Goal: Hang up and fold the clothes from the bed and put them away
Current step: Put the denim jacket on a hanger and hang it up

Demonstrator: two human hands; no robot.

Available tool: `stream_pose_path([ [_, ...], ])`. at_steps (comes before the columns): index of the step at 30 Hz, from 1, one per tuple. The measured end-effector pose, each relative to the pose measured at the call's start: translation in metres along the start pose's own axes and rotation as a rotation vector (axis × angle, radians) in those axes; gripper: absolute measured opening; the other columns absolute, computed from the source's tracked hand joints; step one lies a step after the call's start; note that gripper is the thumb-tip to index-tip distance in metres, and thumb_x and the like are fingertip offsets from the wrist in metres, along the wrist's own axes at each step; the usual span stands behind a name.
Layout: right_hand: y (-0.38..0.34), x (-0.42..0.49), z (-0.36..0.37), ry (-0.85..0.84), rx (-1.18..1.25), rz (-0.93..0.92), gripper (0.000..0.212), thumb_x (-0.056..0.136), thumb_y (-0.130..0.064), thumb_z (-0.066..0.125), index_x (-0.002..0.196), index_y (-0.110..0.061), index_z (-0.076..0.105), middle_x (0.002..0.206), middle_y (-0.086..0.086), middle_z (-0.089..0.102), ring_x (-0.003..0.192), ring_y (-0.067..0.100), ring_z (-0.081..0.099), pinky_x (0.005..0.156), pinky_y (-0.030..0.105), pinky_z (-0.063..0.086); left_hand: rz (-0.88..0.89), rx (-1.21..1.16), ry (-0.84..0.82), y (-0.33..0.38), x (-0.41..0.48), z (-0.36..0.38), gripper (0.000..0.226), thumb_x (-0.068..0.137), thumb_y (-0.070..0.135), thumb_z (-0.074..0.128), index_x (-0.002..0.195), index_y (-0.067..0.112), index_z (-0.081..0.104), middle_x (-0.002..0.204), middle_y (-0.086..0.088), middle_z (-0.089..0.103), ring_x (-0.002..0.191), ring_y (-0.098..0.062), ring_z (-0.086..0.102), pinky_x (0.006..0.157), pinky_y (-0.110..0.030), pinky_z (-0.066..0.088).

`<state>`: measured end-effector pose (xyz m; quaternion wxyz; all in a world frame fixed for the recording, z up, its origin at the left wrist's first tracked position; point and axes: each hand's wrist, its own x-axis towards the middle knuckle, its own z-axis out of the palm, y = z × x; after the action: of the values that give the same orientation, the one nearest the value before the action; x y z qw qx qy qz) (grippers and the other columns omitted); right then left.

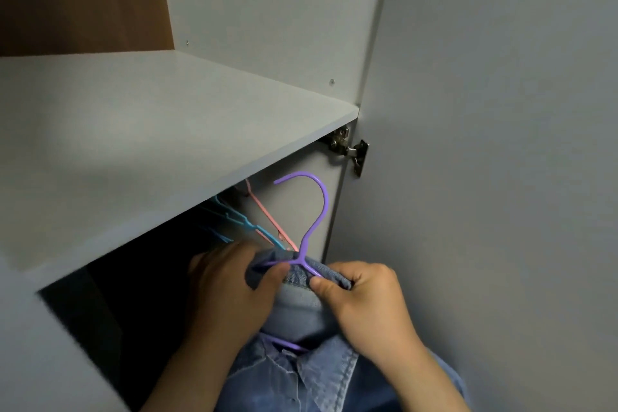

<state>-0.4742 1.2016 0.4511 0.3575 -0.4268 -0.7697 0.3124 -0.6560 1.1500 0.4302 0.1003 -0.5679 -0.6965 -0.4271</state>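
A blue denim shirt (301, 368) hangs on a purple hanger (317, 211) whose hook points up toward the wardrobe opening. My left hand (227, 288) grips the shirt's collar and the hanger's left shoulder. On the other side, my right hand (368, 301) pinches the collar and the hanger's right arm. Both hands hold the shirt just below the white wardrobe shelf (160, 130). The rail is hidden under the shelf.
Blue hangers (240, 224) and a pink hanger (267, 214) hang in the dark compartment under the shelf. The open wardrobe door (485, 177) stands at the right, with a metal hinge (351, 147) at its inner edge.
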Motion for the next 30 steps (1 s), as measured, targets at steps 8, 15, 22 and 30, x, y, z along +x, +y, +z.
stream_pose_path([
  [8,0.034,-0.011,0.03,-0.068,0.006,-0.133,0.022,0.078,-0.035,0.072,0.074,-0.014,0.067,0.06,0.009,0.047,0.051,0.002,0.033,0.046,0.023,0.029,0.074,0.034,0.23,-0.039,-0.036,0.038,0.041,0.076,0.052,0.056,0.07,0.012,0.064,0.066,-0.003,0.058,0.067,-0.034,0.061,0.071,-0.04,0.036],
  [15,0.079,-0.033,0.073,0.078,-0.111,-0.332,0.016,0.073,-0.042,0.071,0.085,-0.051,0.068,0.062,-0.011,0.064,0.061,0.008,0.057,0.058,0.021,0.046,0.098,0.018,0.404,-0.074,-0.078,0.072,0.037,0.074,0.055,0.056,0.068,0.018,0.062,0.066,0.005,0.058,0.069,-0.027,0.058,0.072,-0.039,0.035],
  [22,0.128,-0.055,0.098,0.117,-0.035,-0.474,0.017,0.082,-0.046,0.066,0.085,-0.03,0.07,0.063,-0.006,0.061,0.056,0.012,0.05,0.053,0.031,0.043,0.055,0.075,0.45,-0.082,-0.131,0.084,0.037,0.077,0.059,0.052,0.068,0.024,0.059,0.065,0.009,0.057,0.069,-0.02,0.057,0.074,-0.044,0.043],
  [30,0.149,-0.066,0.078,0.049,0.127,-0.527,0.029,0.088,-0.057,0.045,0.075,-0.037,0.061,0.065,-0.016,0.059,0.064,0.008,0.051,0.066,0.03,0.046,0.127,0.332,0.453,-0.064,-0.13,0.053,0.038,0.081,0.057,0.048,0.061,0.026,0.045,0.06,0.006,0.051,0.063,-0.028,0.055,0.064,-0.042,0.043],
])
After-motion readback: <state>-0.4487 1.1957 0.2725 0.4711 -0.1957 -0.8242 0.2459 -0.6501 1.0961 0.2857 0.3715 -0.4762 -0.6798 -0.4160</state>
